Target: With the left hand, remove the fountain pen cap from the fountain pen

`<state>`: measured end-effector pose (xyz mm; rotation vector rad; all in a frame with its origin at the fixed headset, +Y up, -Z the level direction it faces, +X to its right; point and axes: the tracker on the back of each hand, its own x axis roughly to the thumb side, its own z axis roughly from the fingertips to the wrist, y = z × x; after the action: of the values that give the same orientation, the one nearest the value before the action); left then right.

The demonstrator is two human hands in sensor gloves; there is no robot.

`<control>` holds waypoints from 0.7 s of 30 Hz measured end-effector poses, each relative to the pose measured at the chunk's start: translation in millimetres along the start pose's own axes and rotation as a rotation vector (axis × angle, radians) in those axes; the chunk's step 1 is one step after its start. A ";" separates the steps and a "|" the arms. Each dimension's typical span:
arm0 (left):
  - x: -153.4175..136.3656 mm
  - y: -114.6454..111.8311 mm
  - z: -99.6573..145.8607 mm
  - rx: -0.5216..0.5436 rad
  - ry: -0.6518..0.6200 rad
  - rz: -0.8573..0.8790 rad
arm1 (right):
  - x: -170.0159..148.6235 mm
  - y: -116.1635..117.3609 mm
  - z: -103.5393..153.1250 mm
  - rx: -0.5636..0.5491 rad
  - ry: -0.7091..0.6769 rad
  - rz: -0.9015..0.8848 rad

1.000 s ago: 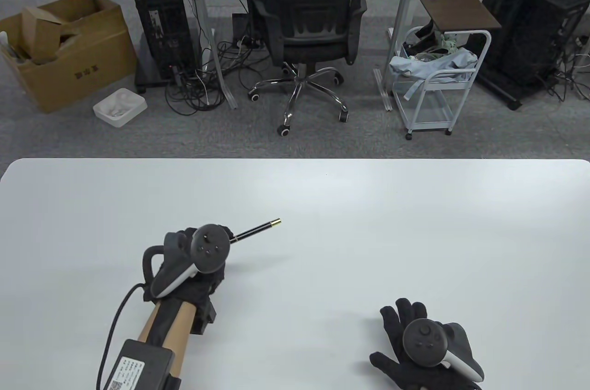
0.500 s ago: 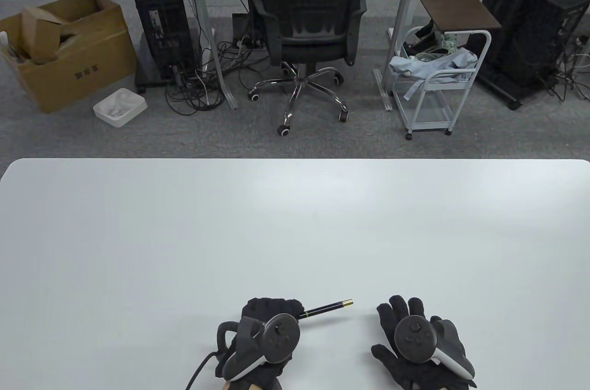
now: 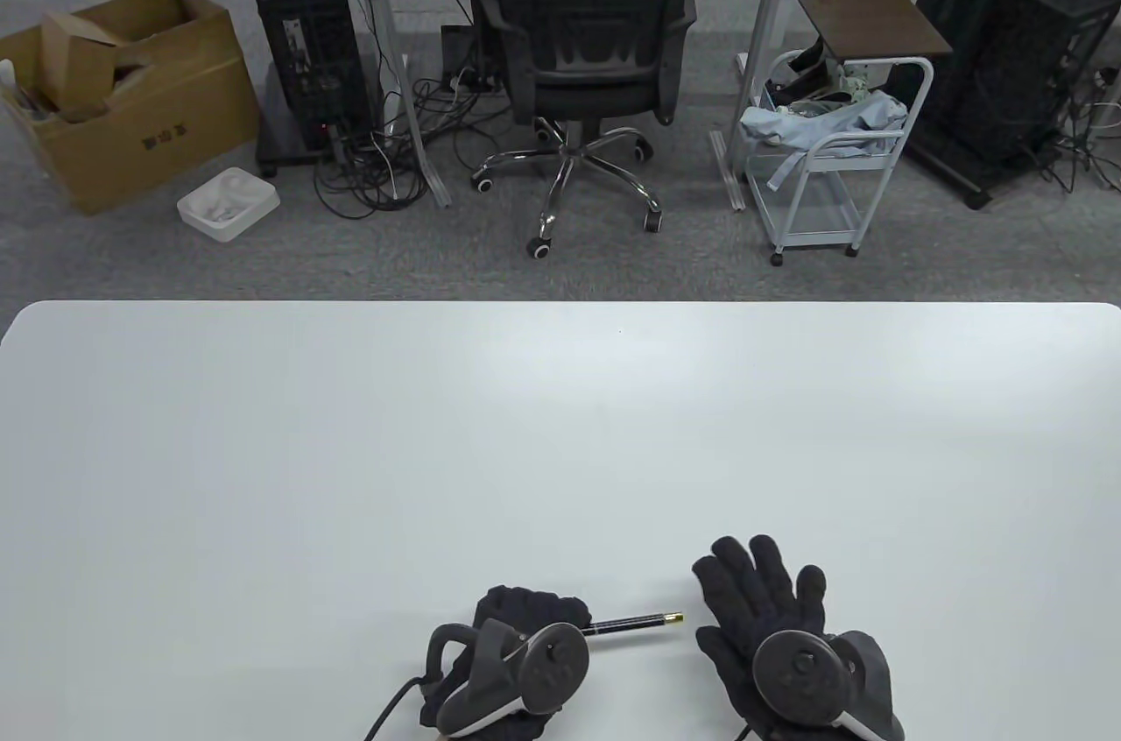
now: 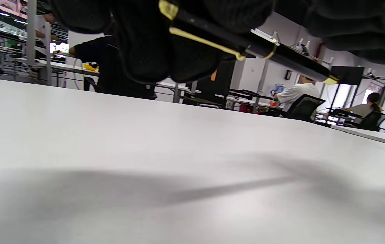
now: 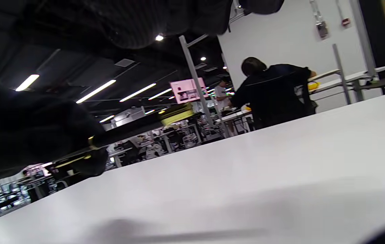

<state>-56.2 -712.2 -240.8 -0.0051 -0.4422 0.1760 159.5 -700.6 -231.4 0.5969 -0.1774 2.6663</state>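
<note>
The left hand (image 3: pixel 517 653) grips the capped end of the fountain pen (image 3: pixel 632 624) above the white table (image 3: pixel 350 443), near its front edge. The right hand (image 3: pixel 771 627) is open, fingers spread, just beside the gold tip.

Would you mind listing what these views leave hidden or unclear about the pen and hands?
- Fountain pen cap end, table view: hidden under the left hand.
- Right hand wrist, table view: cut off by the bottom edge.
- Pen, right wrist view: blurred; cap seam unreadable.
- Left fingers, left wrist view: cropped by the top edge.
</note>
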 end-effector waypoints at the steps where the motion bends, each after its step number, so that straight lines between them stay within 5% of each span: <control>1: 5.7 -1.2 0.2 -0.004 -0.021 -0.004 | 6.6 8.2 -1.5 0.042 -0.025 0.022; 3: 13.6 -2.7 0.8 -0.007 -0.053 -0.005 | 16.9 24.7 -3.3 0.147 -0.050 0.108; 6: 17.3 -3.3 2.1 -0.015 -0.071 0.010 | 27.2 38.8 -2.9 0.150 -0.095 0.201; 9: 15.1 -3.6 2.4 -0.053 -0.069 0.052 | 28.8 38.8 -1.4 0.077 -0.141 0.184; 21: 27.5 -3.7 3.0 -0.194 -0.120 0.011 | 22.7 35.4 -0.7 0.215 -0.167 0.085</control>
<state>-32.4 -711.3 -226.2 -0.1884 -0.5776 0.1441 126.0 -724.7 -223.4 0.8999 0.0394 2.7369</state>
